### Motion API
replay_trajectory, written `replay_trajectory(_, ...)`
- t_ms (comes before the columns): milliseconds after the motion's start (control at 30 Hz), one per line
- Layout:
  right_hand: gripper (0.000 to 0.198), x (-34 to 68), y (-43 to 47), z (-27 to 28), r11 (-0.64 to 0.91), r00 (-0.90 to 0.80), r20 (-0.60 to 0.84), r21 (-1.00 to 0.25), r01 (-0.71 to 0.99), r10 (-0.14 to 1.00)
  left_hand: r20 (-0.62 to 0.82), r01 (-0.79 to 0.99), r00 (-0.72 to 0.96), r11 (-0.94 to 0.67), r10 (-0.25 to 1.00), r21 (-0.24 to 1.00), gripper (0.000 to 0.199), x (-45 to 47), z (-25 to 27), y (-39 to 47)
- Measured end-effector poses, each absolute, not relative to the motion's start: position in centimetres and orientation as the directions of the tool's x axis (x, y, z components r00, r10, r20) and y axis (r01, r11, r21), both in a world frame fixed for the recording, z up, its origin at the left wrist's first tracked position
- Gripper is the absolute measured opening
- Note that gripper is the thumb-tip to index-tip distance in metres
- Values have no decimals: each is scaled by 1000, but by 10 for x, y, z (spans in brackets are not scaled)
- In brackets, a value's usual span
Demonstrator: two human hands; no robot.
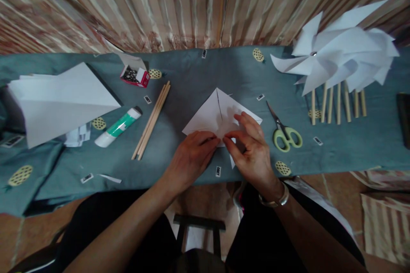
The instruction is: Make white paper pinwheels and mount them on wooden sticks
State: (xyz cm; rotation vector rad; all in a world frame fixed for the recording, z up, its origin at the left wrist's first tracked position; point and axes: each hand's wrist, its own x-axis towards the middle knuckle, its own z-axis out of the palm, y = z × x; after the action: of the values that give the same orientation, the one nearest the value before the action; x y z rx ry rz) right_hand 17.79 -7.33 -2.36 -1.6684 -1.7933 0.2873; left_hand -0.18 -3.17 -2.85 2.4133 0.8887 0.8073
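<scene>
A white paper square [205, 113], slit inward from its corners, lies on the cloth in front of me. My left hand [194, 153] pinches the near edge of this paper between thumb and forefinger. Right beside it, my right hand [248, 147] also has thumb and forefinger closed at the paper's near corner, its other fingers raised over the sheet. The fingertips almost meet and hide that corner. Green-handled scissors [286, 134] lie just right of my right hand, blades pointing away. Left of the paper are a few wooden sticks [152, 119].
A glue stick [118, 128], a stack of white paper [64, 98] and an open red box of small metal pins [134, 76] lie to the left. Finished paper pinwheels [339, 55] on sticks are piled at the right. A striped curtain [192, 4] hangs behind the cloth-covered table [205, 72].
</scene>
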Motion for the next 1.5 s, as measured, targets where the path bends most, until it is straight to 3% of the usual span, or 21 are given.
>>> replay_trajectory(267, 13, 178, -73, -26, 182, 20, 334, -562, 807, 942, 353, 443, 627, -691, 694, 572, 17, -1, -27, -31)
replay_trajectory(800, 34, 178, -74, -31, 268, -132, 345, -385, 883, 929, 343, 456, 631, -690, 696, 561, 18, -1, -26, -32)
replay_trajectory(1133, 40, 173, -72, -33, 259, -107, 326, -468, 845, 939, 348, 471, 637, -704, 688, 531, 17, -1, -25, -33)
replay_trajectory(1500, 33, 172, -69, -33, 281, -139, 335, -425, 860, 932, 300, 493, 675, -715, 674, 496, 18, 3, -21, -31)
